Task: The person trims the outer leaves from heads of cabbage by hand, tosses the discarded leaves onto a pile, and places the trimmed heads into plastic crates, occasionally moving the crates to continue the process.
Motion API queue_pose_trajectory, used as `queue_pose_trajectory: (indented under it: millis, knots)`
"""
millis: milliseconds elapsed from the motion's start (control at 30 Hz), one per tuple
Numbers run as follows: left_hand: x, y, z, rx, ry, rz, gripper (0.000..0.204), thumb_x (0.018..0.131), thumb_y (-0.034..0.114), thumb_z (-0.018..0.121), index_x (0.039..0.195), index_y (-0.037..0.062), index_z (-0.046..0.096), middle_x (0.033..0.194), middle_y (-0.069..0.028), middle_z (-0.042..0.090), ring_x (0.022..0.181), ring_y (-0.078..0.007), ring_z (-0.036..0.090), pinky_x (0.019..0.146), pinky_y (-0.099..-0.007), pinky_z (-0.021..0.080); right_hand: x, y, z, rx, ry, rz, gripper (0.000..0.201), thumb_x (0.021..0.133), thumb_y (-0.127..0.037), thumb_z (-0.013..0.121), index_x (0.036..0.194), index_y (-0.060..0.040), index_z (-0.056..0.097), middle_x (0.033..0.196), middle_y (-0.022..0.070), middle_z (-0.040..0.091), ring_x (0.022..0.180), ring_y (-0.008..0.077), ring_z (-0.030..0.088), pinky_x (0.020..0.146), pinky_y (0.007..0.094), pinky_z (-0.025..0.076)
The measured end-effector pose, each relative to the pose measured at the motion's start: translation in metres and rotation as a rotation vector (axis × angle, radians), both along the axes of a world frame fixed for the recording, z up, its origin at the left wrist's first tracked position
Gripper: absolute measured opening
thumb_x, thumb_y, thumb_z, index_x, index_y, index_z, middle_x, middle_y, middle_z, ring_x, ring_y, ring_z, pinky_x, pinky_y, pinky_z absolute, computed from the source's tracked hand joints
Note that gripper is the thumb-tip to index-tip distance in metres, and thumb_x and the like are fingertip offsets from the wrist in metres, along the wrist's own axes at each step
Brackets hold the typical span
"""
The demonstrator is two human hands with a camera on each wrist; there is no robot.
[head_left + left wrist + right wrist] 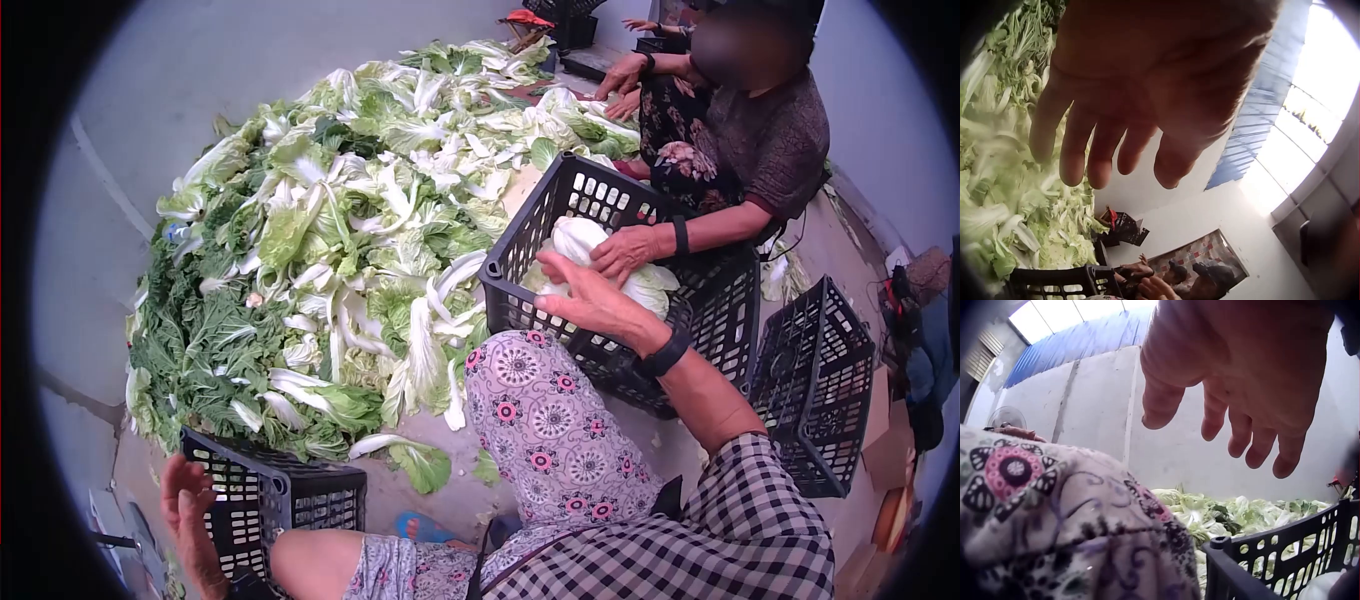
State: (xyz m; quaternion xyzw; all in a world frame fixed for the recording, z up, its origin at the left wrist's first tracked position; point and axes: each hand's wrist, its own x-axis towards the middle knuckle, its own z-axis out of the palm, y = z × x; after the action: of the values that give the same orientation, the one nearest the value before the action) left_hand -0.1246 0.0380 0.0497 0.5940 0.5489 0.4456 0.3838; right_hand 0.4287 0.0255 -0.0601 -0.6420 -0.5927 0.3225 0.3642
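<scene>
My right hand [605, 302] is over a black plastic crate [515, 222], fingers extended and holding nothing. Beneath it in the crate lie pale napa cabbages [578, 238]. Another person's hand [628, 250] rests on one of them, close to my fingers. At the lower left, my left hand [190, 520] is raised beside a second black crate [325, 490], with nothing in its grasp. The left wrist view shows that palm [1160, 81] with fingers spread loosely. From the right wrist, my right palm [1241, 369] appears above the crate's rim [1285, 528].
A large heap of loose cabbage leaves [330, 240] covers the floor ahead. Across the crate squats another person [770, 140]. More black crates [815, 385] stand on the right. My patterned knee [540, 410] is up against the near side of the cabbage crate.
</scene>
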Motion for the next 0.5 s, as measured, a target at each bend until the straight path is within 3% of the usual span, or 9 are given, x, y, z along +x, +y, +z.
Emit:
queue_pose_trajectory:
  millis: [33, 133, 167, 200, 267, 300, 367, 500]
  knots:
    - [-0.03, -0.004, -0.007, -0.024, -0.005, 0.031, 0.053, 0.088, 0.033, 0.06, 0.128, 0.0015, 0.046, 0.105, -0.0047, 0.057, 0.09, -0.0107, 0.055, 0.077, -0.0228, 0.045, 0.008, 0.001, -0.015, -0.105, 0.044, 0.025, 0.065, 0.081, -0.028, 0.061, 0.132, 0.0033, 0.035, 0.124, 0.0232, 0.052, 0.114, 0.0338, 0.052, 0.099, 0.0374, 0.038]
    - [-0.104, 0.003, -0.04, -0.158, 0.046, 0.126, 0.05, 0.088, 0.031, 0.06, 0.127, 0.0032, 0.047, 0.102, -0.0019, 0.056, 0.085, -0.0065, 0.053, 0.07, -0.0183, 0.043, 0.009, -0.002, -0.039, -0.135, -0.164, 0.138, 0.059, 0.081, -0.025, 0.061, 0.129, 0.0015, 0.04, 0.12, 0.022, 0.055, 0.111, 0.0318, 0.054, 0.094, 0.0382, 0.041]
    - [-0.135, -0.026, -0.056, -0.26, 0.124, 0.255, 0.05, 0.087, 0.031, 0.061, 0.127, 0.0043, 0.048, 0.1, -0.0008, 0.056, 0.083, -0.0052, 0.052, 0.067, -0.0166, 0.042, -0.011, 0.008, -0.037, -0.217, -0.195, 0.108, 0.055, 0.08, -0.023, 0.061, 0.126, 0.001, 0.043, 0.116, 0.0204, 0.057, 0.107, 0.0305, 0.055, 0.091, 0.0377, 0.042]
    - [-0.132, -0.033, -0.059, -0.303, 0.158, 0.259, 0.049, 0.086, 0.032, 0.062, 0.125, 0.0053, 0.05, 0.096, 0.0008, 0.056, 0.08, -0.0057, 0.052, 0.065, -0.0179, 0.04, -0.009, 0.004, -0.025, -0.285, -0.23, 0.046, 0.051, 0.079, -0.021, 0.061, 0.123, 0.0005, 0.046, 0.111, 0.0188, 0.059, 0.103, 0.0291, 0.057, 0.089, 0.0372, 0.043]
    - [-0.129, -0.04, -0.066, -0.426, 0.299, 0.346, 0.046, 0.085, 0.034, 0.06, 0.12, 0.0047, 0.053, 0.093, 0.0015, 0.058, 0.08, -0.0084, 0.054, 0.065, -0.0228, 0.042, 0.001, 0.008, -0.049, -0.174, -0.243, 0.04, 0.044, 0.078, -0.017, 0.061, 0.117, 0.0018, 0.049, 0.092, 0.0134, 0.059, 0.084, 0.0237, 0.054, 0.079, 0.0349, 0.044]
    - [-0.16, -0.044, -0.09, -0.444, 0.275, 0.338, 0.046, 0.085, 0.035, 0.059, 0.12, 0.0047, 0.054, 0.093, 0.0002, 0.059, 0.081, -0.009, 0.055, 0.065, -0.0233, 0.042, 0.011, 0.009, -0.066, -0.124, -0.174, 0.031, 0.043, 0.08, -0.015, 0.06, 0.118, 0.0016, 0.049, 0.092, 0.0129, 0.059, 0.084, 0.0225, 0.055, 0.078, 0.0344, 0.044]
    - [-0.181, -0.052, -0.107, -0.495, 0.357, 0.373, 0.043, 0.087, 0.034, 0.058, 0.119, 0.0051, 0.055, 0.093, -0.0021, 0.059, 0.081, -0.0094, 0.055, 0.063, -0.0236, 0.043, -0.007, 0.004, -0.055, -0.033, -0.152, 0.016, 0.046, 0.08, -0.015, 0.061, 0.122, 0.0017, 0.049, 0.102, 0.0133, 0.06, 0.094, 0.021, 0.056, 0.086, 0.0313, 0.043]
    - [-0.222, -0.06, -0.141, -0.512, 0.35, 0.422, 0.042, 0.085, 0.028, 0.061, 0.115, -0.0011, 0.056, 0.096, -0.0063, 0.062, 0.083, -0.0136, 0.057, 0.073, -0.0274, 0.046, 0.002, 0.011, -0.068, -0.093, -0.264, -0.036, 0.044, 0.08, -0.012, 0.062, 0.12, 0.0017, 0.051, 0.101, 0.0112, 0.062, 0.092, 0.0187, 0.057, 0.085, 0.0303, 0.044]
